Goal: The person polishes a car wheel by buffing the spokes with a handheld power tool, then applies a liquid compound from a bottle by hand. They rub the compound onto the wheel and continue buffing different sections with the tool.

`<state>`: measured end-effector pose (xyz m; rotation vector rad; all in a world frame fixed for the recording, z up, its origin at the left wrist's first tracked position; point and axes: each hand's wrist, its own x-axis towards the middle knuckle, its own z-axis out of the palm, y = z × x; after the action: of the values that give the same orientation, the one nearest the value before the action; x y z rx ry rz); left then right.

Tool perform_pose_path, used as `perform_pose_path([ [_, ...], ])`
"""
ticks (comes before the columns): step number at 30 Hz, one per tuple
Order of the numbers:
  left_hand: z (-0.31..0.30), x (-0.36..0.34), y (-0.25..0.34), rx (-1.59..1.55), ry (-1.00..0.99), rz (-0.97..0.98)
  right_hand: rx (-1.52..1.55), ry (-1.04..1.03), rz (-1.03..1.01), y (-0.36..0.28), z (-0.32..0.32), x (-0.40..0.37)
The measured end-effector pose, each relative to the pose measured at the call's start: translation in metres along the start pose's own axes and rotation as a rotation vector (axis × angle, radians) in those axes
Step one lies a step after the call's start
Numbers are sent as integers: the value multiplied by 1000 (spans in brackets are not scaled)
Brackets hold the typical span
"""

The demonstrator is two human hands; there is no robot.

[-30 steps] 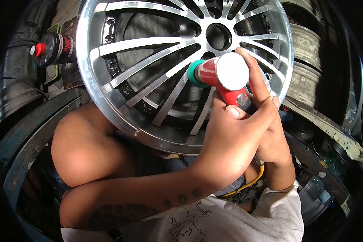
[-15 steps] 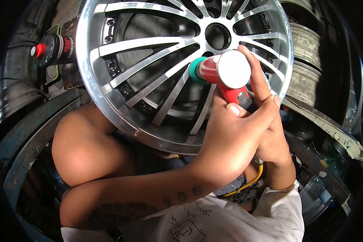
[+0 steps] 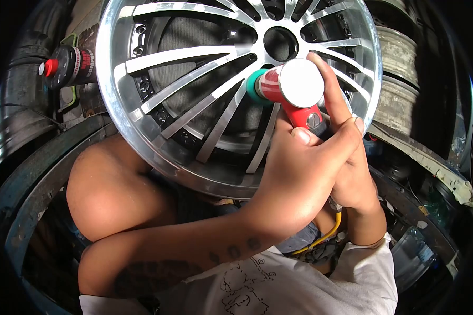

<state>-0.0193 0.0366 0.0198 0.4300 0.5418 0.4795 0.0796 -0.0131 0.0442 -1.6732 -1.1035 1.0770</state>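
A small red polisher (image 3: 305, 118) with a white round cap and a green pad (image 3: 258, 86) is held over a silver multi-spoke wheel rim (image 3: 168, 59). The pad is at the inner ends of the spokes, by the hub hole; whether it presses on the metal cannot be told. My left hand (image 3: 305, 168) reaches across from the left and is closed round the polisher's dark handle. From the right, my right hand (image 3: 355, 176) is closed on the same handle, one finger stretched up beside the white cap. Much of the handle is hidden by both hands.
A dark bottle of polishing compound (image 3: 71, 65) with a red cap lies left of the rim. Stacked dirty rims (image 3: 397, 63) stand on the right. A yellow hose (image 3: 331, 236) runs below my hands. My bent knee (image 3: 113, 186) is at the rim's lower left.
The polisher and both hands have shifted slightly up and left in the view. The rim has shifted slightly left too. Both hands keep their hold.
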Motion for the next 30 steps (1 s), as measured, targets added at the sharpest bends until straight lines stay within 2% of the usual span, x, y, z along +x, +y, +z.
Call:
perform_pose_path([
  [4,2,0,0,43,33,18,34,53,22,14,1,-7],
  [9,-2,1,-1,68,17,-18,-7,-21,23,-4,1,2],
  [13,-2,3,-4,81,23,25,36,-42,79,-7,-1,1],
  [16,-3,3,1,23,-34,-6,8,4,4,5,1,1],
  [19,-2,1,-2,52,20,-11,-43,49,-58,18,4,0],
  [22,0,1,-3,64,44,29,-74,58,50,4,4,-4],
  [25,-2,3,-2,32,-12,19,-150,75,120,-6,5,-3],
  [27,-2,1,0,80,20,-61,-166,104,87,-9,15,0],
  [30,2,0,7,57,11,-57,-91,81,33,3,6,-5],
])
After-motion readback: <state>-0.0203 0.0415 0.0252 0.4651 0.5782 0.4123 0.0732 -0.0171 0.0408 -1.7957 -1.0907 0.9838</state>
